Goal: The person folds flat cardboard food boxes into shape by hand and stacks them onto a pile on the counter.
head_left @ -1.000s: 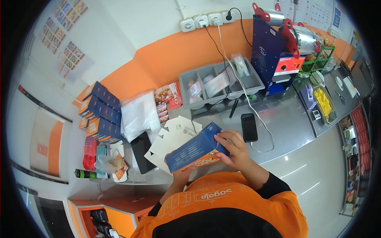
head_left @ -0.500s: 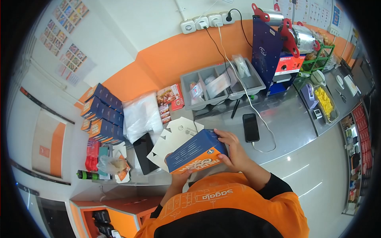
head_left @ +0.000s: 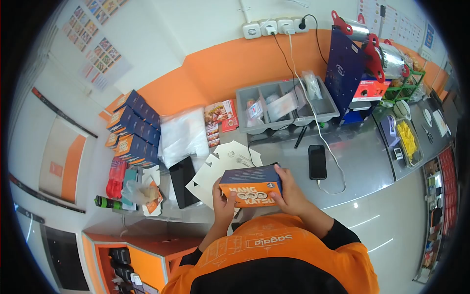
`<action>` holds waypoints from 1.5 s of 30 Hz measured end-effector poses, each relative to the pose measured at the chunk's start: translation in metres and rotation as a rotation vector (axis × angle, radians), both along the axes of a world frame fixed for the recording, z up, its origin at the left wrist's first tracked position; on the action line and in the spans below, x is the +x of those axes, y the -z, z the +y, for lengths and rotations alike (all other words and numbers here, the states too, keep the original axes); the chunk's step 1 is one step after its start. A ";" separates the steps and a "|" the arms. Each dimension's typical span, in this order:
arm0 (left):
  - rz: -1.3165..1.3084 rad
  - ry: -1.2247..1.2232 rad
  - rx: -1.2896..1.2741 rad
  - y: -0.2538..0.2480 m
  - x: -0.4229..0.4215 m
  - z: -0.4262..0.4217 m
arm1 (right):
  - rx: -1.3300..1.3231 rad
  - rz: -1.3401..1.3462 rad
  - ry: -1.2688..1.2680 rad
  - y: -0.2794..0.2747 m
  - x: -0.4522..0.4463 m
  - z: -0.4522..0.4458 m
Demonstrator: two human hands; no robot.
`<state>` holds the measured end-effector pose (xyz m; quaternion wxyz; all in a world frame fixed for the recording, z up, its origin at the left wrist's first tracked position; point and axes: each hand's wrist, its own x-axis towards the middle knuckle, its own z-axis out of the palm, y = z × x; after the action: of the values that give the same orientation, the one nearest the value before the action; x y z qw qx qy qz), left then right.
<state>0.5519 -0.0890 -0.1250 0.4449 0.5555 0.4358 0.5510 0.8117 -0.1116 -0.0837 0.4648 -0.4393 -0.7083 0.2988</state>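
Between my two hands I hold an orange and blue cardboard box (head_left: 252, 193), its lettered orange side facing me and its blue side tilted up. My left hand (head_left: 223, 203) grips the box's left end, thumb on the orange face. At the other end my right hand (head_left: 290, 192) is closed around the corner, its thumb also on the front. Behind the box an unfolded white carton (head_left: 215, 171) lies flat on the steel counter, partly covered by the box.
Stacked matching boxes (head_left: 132, 130) stand at the left beside plastic bags (head_left: 183, 137). A black tablet (head_left: 183, 181) lies left of the carton. A grey divided tray (head_left: 245, 126) sits at the back. To the right are a phone (head_left: 317, 162), its white cable, and a blue machine (head_left: 342, 73).
The box has turned so its orange side now faces me more squarely. My left hand has moved up from beneath to its left end. The whole view has shifted slightly.
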 end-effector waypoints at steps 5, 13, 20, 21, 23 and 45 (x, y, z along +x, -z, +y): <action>0.062 -0.015 -0.232 -0.011 -0.005 -0.002 | 0.026 -0.021 0.122 0.005 -0.003 0.003; 0.249 -0.014 -0.375 -0.027 -0.001 -0.002 | -0.103 -0.008 0.121 0.007 -0.004 0.007; 0.587 0.032 -0.500 0.001 0.006 -0.005 | -0.237 -0.039 0.092 0.040 0.005 0.008; 0.637 0.056 -0.511 0.005 0.007 -0.005 | -0.277 -0.047 0.097 0.049 0.006 0.007; 0.738 0.108 -0.533 0.013 0.012 -0.004 | -0.360 -0.063 0.111 0.074 0.010 0.006; 0.793 0.255 0.167 0.087 0.009 -0.016 | -0.233 -0.427 0.135 0.112 0.046 -0.019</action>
<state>0.5606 -0.1048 -0.2117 0.2608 0.8080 0.4548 0.2688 0.8581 -0.1309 -0.1961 0.2697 -0.5894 -0.7203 0.2469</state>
